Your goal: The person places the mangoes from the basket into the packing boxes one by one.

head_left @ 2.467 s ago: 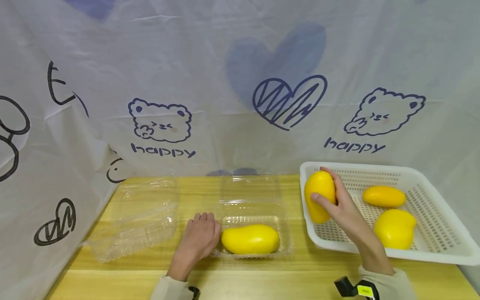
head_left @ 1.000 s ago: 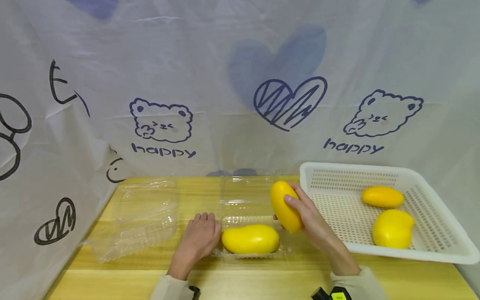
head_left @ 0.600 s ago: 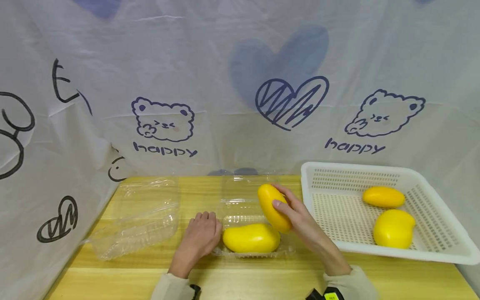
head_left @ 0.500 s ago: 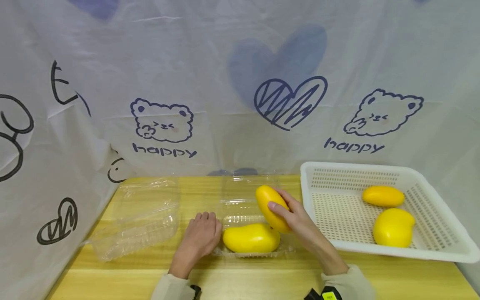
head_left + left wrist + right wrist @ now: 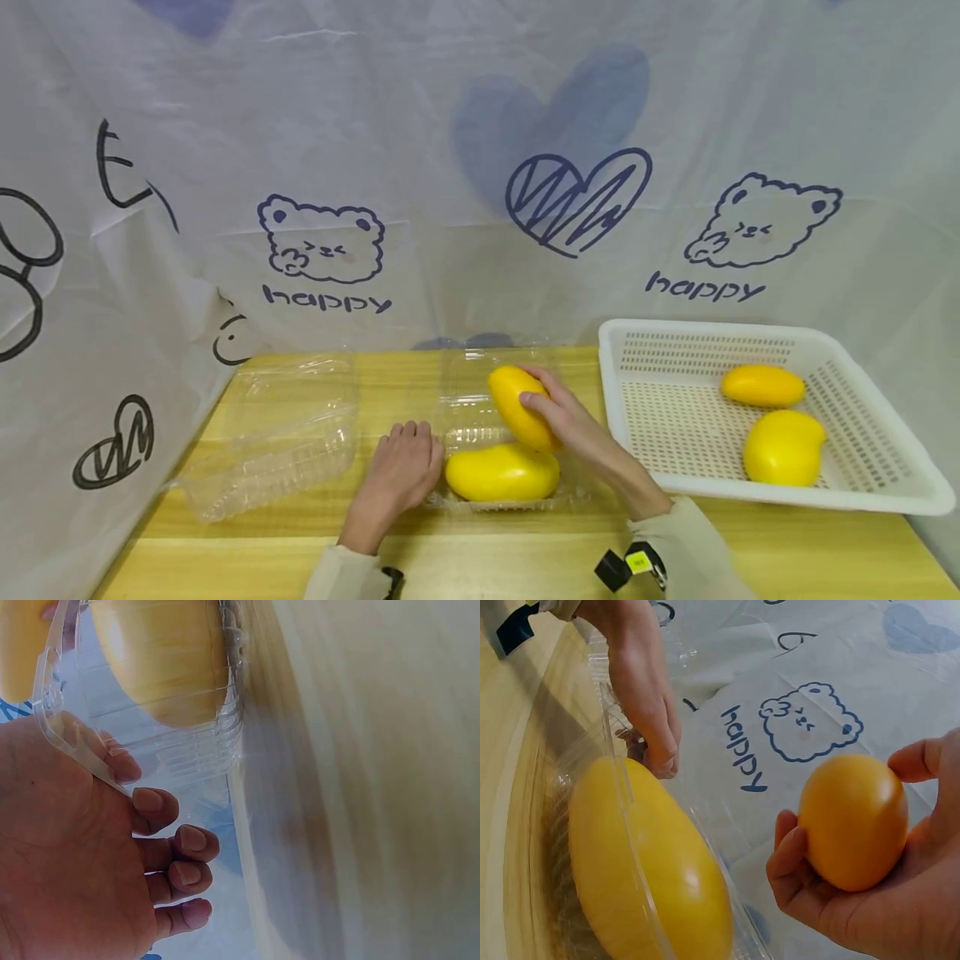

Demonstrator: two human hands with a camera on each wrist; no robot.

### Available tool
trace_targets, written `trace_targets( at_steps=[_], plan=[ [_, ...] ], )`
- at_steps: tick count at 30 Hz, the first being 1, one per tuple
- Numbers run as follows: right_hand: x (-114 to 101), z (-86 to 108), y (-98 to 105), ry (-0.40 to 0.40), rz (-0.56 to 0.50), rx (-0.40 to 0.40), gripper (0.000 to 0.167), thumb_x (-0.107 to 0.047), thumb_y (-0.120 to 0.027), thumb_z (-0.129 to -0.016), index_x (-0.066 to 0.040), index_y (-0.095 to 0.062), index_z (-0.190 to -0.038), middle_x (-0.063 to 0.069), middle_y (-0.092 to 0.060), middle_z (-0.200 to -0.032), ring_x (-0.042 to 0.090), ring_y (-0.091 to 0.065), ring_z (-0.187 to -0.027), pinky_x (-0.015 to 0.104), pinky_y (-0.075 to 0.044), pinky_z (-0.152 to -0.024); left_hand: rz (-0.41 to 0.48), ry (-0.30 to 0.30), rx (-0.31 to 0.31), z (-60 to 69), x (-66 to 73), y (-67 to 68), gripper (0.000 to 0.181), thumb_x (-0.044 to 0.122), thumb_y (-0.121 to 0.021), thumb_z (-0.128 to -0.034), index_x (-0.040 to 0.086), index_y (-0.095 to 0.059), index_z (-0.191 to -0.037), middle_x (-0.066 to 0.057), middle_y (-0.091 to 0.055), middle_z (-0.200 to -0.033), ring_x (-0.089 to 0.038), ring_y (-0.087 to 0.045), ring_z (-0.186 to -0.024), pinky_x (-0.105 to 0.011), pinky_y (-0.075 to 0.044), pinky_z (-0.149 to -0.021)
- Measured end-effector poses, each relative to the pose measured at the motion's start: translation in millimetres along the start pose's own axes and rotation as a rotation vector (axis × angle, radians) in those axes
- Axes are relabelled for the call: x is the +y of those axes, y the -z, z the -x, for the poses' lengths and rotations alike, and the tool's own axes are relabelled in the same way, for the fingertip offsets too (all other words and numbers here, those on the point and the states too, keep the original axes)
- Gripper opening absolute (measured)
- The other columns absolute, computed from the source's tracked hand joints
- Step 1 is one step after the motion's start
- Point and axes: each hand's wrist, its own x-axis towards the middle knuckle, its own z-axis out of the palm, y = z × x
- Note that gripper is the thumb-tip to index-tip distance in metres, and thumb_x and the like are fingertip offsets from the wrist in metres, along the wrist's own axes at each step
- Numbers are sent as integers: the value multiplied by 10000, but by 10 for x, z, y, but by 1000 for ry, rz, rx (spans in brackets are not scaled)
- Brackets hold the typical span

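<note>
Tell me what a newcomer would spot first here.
Likely the yellow fruit gripped in the right hand, tilted over the middle clear container. Next, the second fruit lying in that container, just beneath. Then the white basket on the right, with two more fruits inside.

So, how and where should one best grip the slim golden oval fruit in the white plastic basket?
Probably from above, at the middle of the slim golden fruit, across its narrow width: it lies roughly left to right, its top uncovered, with the rounder yellow fruit on its near side.
</note>
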Motion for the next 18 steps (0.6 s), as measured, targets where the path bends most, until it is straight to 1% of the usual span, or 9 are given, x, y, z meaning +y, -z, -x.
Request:
trace_targets(
  at_steps=[2, 6, 8, 11, 14, 18],
  plan=[
    [-2, -24, -11, 0, 23, -9, 579, -293, -525, -1038, -93, -360, -1555, 195, -482, -1417, 306, -542, -1135, 419, -462, -941, 3, 1, 1, -2, 7, 1, 252, 180, -359, -1075, 52, -452, -879, -97, -440, -823, -271, -397, -771, -405, -373, -712],
    [1, -107, -51, 16, 125, 21, 654, -328, -668, -980, -82, -407, -1527, 163, -529, -1422, 312, -560, -1216, 486, -483, -1002, 9, 8, -2, -5, 15, 11, 244, 176, -360, -1071, 55, -447, -878, -95, -432, -820, -271, -395, -773, -405, -371, -714],
    [7, -154, -73, 47, 189, 27, 659, -320, -717, -951, -64, -451, -1497, 156, -560, -1400, 311, -582, -1196, 497, -496, -991, 11, 9, -7, -8, 16, 15, 242, 176, -359, -1070, 54, -448, -882, -95, -432, -823, -272, -395, -777, -408, -371, -718],
    [25, -217, -103, 85, 258, 27, 649, -299, -762, -919, -68, -504, -1468, 142, -579, -1390, 305, -605, -1148, 497, -512, -959, 9, 8, -9, -19, 18, 17, 242, 178, -358, -1069, 52, -457, -888, -96, -442, -830, -275, -406, -785, -417, -382, -726],
    [50, -268, -134, 104, 289, 23, 666, -280, -788, -894, -68, -520, -1466, 139, -569, -1414, 308, -607, -1148, 498, -516, -955, 1, 10, -5, -31, 17, 17, 246, 187, -362, -1070, 49, -468, -895, -97, -455, -838, -276, -419, -790, -427, -397, -729],
    [100, -301, -170, 91, 316, 26, 686, -242, -818, -860, -53, -532, -1454, 134, -570, -1428, 328, -588, -1212, 502, -483, -1016, -3, 16, -13, -24, 17, 0, 262, 206, -359, -1073, 48, -465, -892, -96, -449, -834, -274, -412, -785, -423, -396, -725]
  ],
)
